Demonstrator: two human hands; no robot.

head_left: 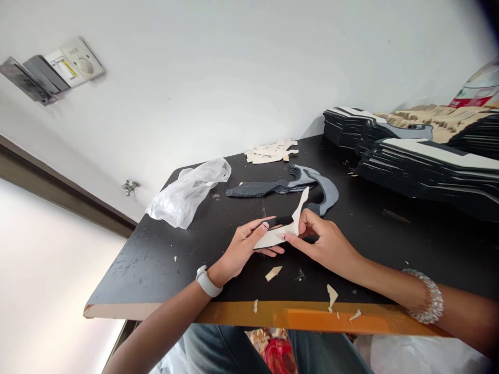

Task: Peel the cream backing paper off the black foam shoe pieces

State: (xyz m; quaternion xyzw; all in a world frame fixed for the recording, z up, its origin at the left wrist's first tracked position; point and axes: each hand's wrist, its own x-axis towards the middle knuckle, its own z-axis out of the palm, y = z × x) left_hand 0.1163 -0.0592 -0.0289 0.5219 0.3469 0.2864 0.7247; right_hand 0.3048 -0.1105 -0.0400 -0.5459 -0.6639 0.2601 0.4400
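Both my hands hold one curved cut piece (286, 228), cream on its backing and black on part of its face, just above the black table (163, 259). My left hand (244, 249) is closed on its lower end, thumb on top and fingers beneath. My right hand (325, 241) pinches its middle edge with fingertips. The piece's pointed tip rises toward the far side. Directly behind it lies a small pile of similar grey and dark pieces (290, 187).
A crumpled clear plastic bag (187, 195) lies at the far left. Cream backing scraps (271, 151) sit by the wall, with loose scraps (273, 272) near the front edge. Tall stacks of black and cream pieces (421, 156) fill the far right. A wall switch (78, 62) is at upper left.
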